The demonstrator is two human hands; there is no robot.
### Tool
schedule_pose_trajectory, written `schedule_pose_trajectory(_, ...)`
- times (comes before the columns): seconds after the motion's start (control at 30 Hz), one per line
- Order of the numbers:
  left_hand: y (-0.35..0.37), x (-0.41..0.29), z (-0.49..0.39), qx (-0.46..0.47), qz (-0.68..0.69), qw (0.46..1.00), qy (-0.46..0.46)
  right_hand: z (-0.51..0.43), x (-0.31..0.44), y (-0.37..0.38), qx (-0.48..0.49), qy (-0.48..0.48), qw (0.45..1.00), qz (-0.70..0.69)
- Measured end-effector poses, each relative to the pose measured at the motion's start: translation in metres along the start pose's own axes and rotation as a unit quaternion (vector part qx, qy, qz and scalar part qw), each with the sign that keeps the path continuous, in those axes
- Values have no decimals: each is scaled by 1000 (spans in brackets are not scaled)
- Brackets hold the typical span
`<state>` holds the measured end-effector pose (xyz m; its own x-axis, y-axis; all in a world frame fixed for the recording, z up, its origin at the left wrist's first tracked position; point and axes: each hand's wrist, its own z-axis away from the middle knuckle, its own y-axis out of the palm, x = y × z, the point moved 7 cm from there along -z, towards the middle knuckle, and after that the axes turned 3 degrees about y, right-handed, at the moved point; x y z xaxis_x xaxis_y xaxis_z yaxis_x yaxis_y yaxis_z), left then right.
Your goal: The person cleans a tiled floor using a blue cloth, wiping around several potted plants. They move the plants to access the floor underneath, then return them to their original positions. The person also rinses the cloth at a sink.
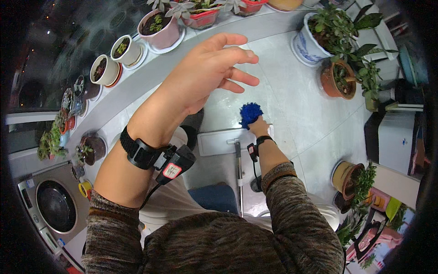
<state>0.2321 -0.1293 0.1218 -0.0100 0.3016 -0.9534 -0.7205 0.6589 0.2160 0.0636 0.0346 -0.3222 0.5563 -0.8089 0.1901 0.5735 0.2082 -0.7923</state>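
Note:
My left hand [219, 65] is raised in front of me, fingers apart and nothing in it, with the pale tile floor below. Lower down, my right hand [259, 126] grips a bunched blue chenille cloth [250, 114], which partly hides its fingers. Close beside that hand lies a white flat mop plate [212, 143]. Its metal handle [240, 174] runs back toward my body. The floor [222, 102] just beyond the plate looks wet and shiny. Each wrist wears a black strap with a small device [176, 164].
Several potted plants line a ledge [137, 78] below a dark window at the left. A blue-and-white pot [304, 48] and a terracotta pot [332, 82] stand on the floor at the right. A front-loading washing machine [56, 205] is at lower left. Another pot [342, 174] stands at lower right.

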Motion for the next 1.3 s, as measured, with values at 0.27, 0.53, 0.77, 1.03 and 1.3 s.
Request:
schedule_pose_trajectory(0.27, -2, 7, 3, -4, -69, 997, -16, 36, -9, -45, 125, -38, 854, -504)
schedule_pose_trajectory(0.53, 33, 74, -1, 101, -267, 956, -68, 154, 19, -191, 158, -122, 679, -706)
schedule_pose_trajectory(0.77, 117, 106, 13, 219, -26, 963, -155, 236, 47, -295, 114, -164, 659, -725)
schedule_pose_trajectory(1.03, 203, 97, 1, 243, 201, 930, -189, 258, 1, -351, 207, -151, 759, -599)
schedule_pose_trajectory(1.3, 316, 201, -59, 318, 22, 918, -237, 142, -174, -343, 119, -29, 744, -657)
